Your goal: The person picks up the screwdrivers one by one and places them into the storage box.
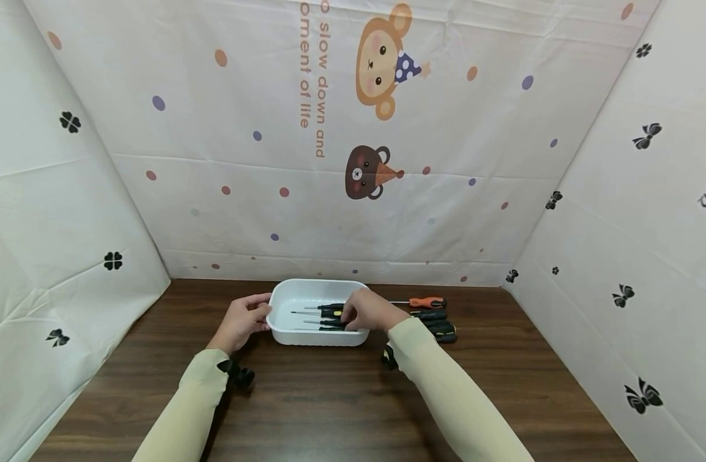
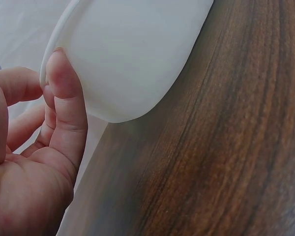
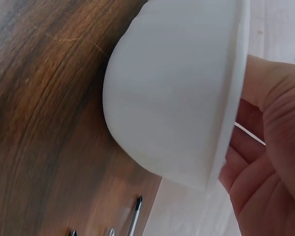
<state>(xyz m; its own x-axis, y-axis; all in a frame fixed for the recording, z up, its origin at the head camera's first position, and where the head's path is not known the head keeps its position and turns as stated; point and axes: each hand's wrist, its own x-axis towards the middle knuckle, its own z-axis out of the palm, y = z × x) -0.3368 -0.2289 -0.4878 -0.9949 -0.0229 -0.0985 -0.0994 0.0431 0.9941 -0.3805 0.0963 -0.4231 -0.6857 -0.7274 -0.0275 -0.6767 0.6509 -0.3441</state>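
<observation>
A white plastic tray [image 1: 319, 337] stands on the table with several small screwdrivers [image 1: 331, 314] lying in it, shafts to the left and dark handles to the right. My left hand [image 1: 244, 319] pinches the tray's left rim between thumb and fingers; the left wrist view shows the thumb [image 2: 66, 98] against the outside wall. Reaching over the right rim, my right hand [image 1: 371, 310] has its fingers curled at a screwdriver's black handle inside the tray. In the right wrist view the tray wall [image 3: 172, 88] hides those fingertips.
To the right of the tray lie an orange-handled screwdriver [image 1: 428, 302] and several dark-handled screwdrivers [image 1: 442, 327], partly behind my right forearm. Screwdriver tips [image 3: 137, 204] show beside the tray in the right wrist view. Patterned cloth walls [image 1: 329, 224] border the wooden table [image 1: 318, 404].
</observation>
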